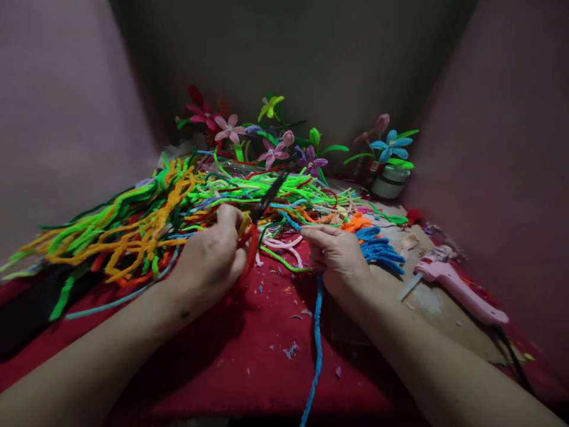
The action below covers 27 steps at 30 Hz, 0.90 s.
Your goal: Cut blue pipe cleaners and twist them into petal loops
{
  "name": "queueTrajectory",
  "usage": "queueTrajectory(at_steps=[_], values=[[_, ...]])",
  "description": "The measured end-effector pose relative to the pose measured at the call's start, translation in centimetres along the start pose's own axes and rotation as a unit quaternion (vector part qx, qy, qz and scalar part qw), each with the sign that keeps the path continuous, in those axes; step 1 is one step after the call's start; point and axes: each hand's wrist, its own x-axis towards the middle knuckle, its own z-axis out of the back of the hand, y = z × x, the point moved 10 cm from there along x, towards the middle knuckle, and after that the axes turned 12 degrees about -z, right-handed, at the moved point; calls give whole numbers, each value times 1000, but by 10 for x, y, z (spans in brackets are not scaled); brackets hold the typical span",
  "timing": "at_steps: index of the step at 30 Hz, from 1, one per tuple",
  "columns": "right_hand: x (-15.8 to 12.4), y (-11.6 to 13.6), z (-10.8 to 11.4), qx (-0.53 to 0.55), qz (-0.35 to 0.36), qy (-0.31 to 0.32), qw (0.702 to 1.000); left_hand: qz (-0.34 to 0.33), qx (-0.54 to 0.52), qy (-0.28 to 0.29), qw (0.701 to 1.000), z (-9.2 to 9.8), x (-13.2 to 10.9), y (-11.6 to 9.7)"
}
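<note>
My left hand (213, 249) is closed around the red handles of a pair of scissors (269, 196), whose dark blades point up and to the right. In my right hand (338, 258) a blue pipe cleaner (318, 332) is pinched between thumb and fingers. Its short end sticks out up and left toward the blades, and its long end hangs down past the front edge of the table. The blades and the short blue end look apart. Right beside my right hand lies a bundle of looped blue pipe cleaners (382, 249), with orange pipe cleaners (357, 222) behind it.
A heap of green and yellow pipe cleaners (133, 219) spreads across the left and back. Pipe-cleaner flowers (271, 151) stand behind it. A pink glue gun (462, 287) rests on cardboard (427, 308) at right, near a small jar (391, 181). Fluff scraps dot the red cloth (267, 367).
</note>
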Motion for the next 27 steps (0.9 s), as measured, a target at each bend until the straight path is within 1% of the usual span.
queueTrajectory(at_steps=[1, 2, 3, 4, 6, 9, 13, 19, 27], values=[[1, 2, 3, 5, 9, -11, 1000, -28, 124, 30, 991, -3, -1, -5], [1, 4, 5, 10, 17, -19, 1000, -60, 228, 63, 970, -10, -2, -10], [1, 5, 6, 13, 21, -23, 999, -88, 325, 88, 938, -16, -4, -14], [2, 5, 7, 16, 25, -26, 999, -108, 381, 116, 911, -23, -5, -17], [1, 6, 8, 18, 32, -26, 999, -129, 441, 154, 875, -32, -8, -19], [0, 6, 8, 19, 30, -26, 999, -143, 473, 180, 850, -38, -10, -20], [1, 5, 7, 23, 23, -19, 999, -148, 490, 192, 837, -41, -11, -18], [1, 7, 4, 43, 26, -4, 999, -141, 528, 165, 821, -39, -10, -17], [0, 6, 3, 50, 29, 10, 998, -136, 566, 168, 796, -38, -9, -16]])
